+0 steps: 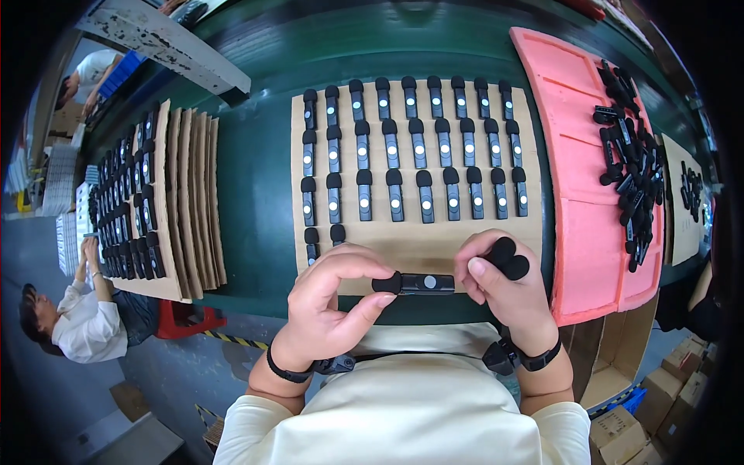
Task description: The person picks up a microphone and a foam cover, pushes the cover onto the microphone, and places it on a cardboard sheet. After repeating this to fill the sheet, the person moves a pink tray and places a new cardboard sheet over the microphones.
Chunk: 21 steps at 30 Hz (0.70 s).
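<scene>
A small black clip-on microphone (428,284) with a pale round dot and a foam tip lies sideways in front of me. My left hand (335,298) pinches its foam tip between thumb and forefinger. At the microphone's other end, the curled fingers of my right hand (502,285) are close to or touching it. Two more black foam tips (508,257) stick out of my right hand; whatever is below them is hidden in the palm. Just beyond my hands, a cardboard sheet (434,237) carries rows of similar microphones (424,194), foam ends pointing away.
Upright cardboard sheets (203,201) and another microphone-covered board (128,209) stand at left. On the right, a pink foam tray (577,225) bears a heap of black microphones (632,170). A metal post (167,46) rises far left. A person (81,322) works at the left.
</scene>
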### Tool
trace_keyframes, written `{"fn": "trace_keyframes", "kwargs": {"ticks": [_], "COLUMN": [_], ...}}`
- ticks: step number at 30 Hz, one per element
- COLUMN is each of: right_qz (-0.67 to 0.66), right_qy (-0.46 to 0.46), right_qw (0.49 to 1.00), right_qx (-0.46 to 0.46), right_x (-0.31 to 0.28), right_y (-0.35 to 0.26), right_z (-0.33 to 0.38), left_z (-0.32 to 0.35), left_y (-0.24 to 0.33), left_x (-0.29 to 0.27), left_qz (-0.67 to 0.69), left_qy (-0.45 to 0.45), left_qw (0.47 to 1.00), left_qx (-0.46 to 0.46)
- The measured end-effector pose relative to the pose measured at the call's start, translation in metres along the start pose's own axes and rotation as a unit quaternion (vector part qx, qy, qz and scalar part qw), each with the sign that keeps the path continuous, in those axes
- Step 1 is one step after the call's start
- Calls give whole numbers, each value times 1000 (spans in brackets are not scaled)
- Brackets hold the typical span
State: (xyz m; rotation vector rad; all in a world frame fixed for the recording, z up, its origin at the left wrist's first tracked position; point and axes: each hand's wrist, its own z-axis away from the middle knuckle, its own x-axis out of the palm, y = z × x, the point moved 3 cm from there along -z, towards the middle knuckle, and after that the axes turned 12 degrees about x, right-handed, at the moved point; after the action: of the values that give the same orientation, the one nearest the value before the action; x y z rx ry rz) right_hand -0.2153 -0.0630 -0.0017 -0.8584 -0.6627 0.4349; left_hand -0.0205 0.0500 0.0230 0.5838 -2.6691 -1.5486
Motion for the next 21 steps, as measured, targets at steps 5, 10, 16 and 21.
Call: {"fn": "trace_keyframes", "kwargs": {"ticks": [5, 10, 16, 21], "right_qz": [27, 130, 261, 265], "right_qy": [-42, -13, -8, 11], "right_qw": [998, 977, 923, 919], "right_qx": [27, -170, -282, -291], "right_x": [12, 16, 19, 21], "right_y": [2, 8, -6, -6], "right_z": [4, 2, 6, 7], "left_z": [-4, -2, -5, -4], "left_y": [3, 2, 3, 2], "left_x": [2, 4, 5, 6], "left_qz": [-17, -23, -42, -60], "left_qy": [-47, -60, -78, -93], "left_qw": [999, 997, 996, 993], "left_qx": [19, 38, 1, 41]}}
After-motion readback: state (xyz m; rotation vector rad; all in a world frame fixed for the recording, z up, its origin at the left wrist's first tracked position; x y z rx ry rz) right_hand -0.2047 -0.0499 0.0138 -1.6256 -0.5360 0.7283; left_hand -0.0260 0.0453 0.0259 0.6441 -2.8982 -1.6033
